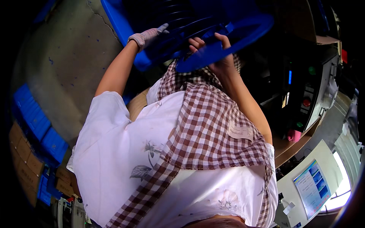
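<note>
Okay, your right hand (225, 64) curls round the blue disc (217, 53), long axis slanting up-right past its fingers (223, 39); can't tell whether left hand (146, 38) grips.

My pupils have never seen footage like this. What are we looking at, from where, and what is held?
There is no robot, just a person. One wide fisheye camera on the person's head looks down, so straight edges bend. A brown-and-white checked cloth apron fills the middle. The right hand grips a curved, bright blue piece, apparently plastic. The left hand, in a pale fabric glove, is at a large blue container; whether it grips anything is unclear. To the right stands a black control box with red and green buttons.
</note>
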`<control>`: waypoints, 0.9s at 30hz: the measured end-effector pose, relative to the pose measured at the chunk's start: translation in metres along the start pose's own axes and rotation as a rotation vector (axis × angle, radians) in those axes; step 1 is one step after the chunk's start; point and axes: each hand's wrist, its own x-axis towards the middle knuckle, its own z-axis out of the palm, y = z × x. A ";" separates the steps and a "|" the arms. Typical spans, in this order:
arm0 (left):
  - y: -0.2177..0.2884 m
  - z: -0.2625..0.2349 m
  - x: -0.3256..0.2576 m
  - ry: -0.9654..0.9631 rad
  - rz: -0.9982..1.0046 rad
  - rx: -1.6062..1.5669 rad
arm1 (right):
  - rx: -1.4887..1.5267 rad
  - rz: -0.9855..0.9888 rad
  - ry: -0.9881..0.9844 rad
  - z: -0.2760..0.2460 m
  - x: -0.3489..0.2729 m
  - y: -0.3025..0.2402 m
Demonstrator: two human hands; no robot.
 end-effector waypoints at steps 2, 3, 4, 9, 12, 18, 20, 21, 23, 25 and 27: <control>0.001 -0.002 -0.003 0.067 -0.232 -0.623 | 0.062 0.027 -0.024 -0.006 -0.018 -0.011; 0.005 -0.007 -0.002 0.084 -0.362 -1.380 | 0.060 0.027 -0.067 -0.010 -0.020 -0.020; 0.010 -0.011 0.001 0.097 -0.490 -2.141 | 0.074 0.018 -0.068 -0.008 -0.026 -0.032; -0.014 -0.008 0.008 -0.158 -0.491 -2.475 | 0.244 -0.099 -0.472 -0.010 -0.095 -0.094; -0.092 -0.032 -0.024 0.235 -0.738 -2.366 | 0.215 -0.332 -0.314 -0.030 -0.161 -0.119; -0.305 -0.085 -0.060 1.351 -0.671 -2.147 | 0.226 -0.696 0.002 -0.089 -0.283 -0.115; -0.371 -0.092 -0.053 1.261 -0.693 -1.836 | 0.220 -0.764 0.095 -0.106 -0.311 -0.112; -0.374 -0.070 -0.075 1.056 -0.682 -1.779 | 0.261 -0.793 0.165 -0.096 -0.320 -0.086; -0.420 -0.072 -0.064 0.979 -0.794 -1.685 | 0.271 -0.835 0.255 -0.097 -0.343 -0.075; -0.442 -0.049 -0.035 0.537 -0.846 -1.457 | 0.275 -0.860 0.321 -0.098 -0.359 -0.064; -0.450 -0.033 -0.021 0.362 -0.745 -1.132 | 0.268 -0.892 0.376 -0.097 -0.371 -0.053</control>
